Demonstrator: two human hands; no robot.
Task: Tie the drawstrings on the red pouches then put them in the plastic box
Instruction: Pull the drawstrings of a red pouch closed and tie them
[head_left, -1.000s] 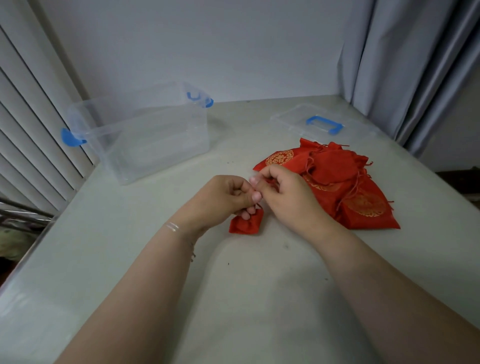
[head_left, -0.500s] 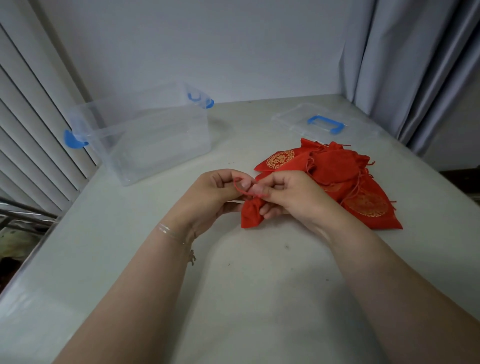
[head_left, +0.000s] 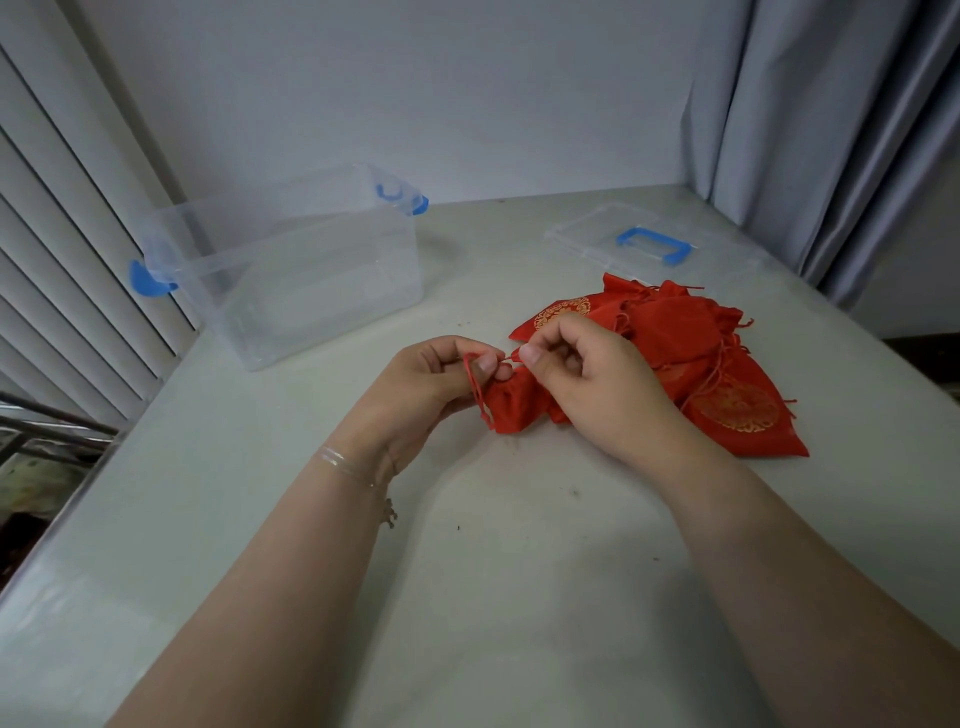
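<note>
A small red pouch (head_left: 514, 405) lies gathered on the table between my hands. My left hand (head_left: 431, 379) pinches a loop of its red drawstring (head_left: 474, 382) between thumb and fingers. My right hand (head_left: 587, 374) pinches the other end of the string at the pouch's mouth. Behind my right hand lies a pile of red pouches with gold emblems (head_left: 727, 384), partly hidden by that hand. The clear plastic box (head_left: 301, 265) with blue latches stands open at the back left, with nothing visible inside.
The box's clear lid (head_left: 649, 244) with a blue handle lies flat at the back right. A grey curtain (head_left: 831, 135) hangs on the right and white blinds (head_left: 67, 249) on the left. The table's left edge (head_left: 72, 488) drops beside a metal rail.
My hands have drawn slightly apart, pulling the drawstring out into a loop at the left. The pouch has shifted a little under my fingers.
</note>
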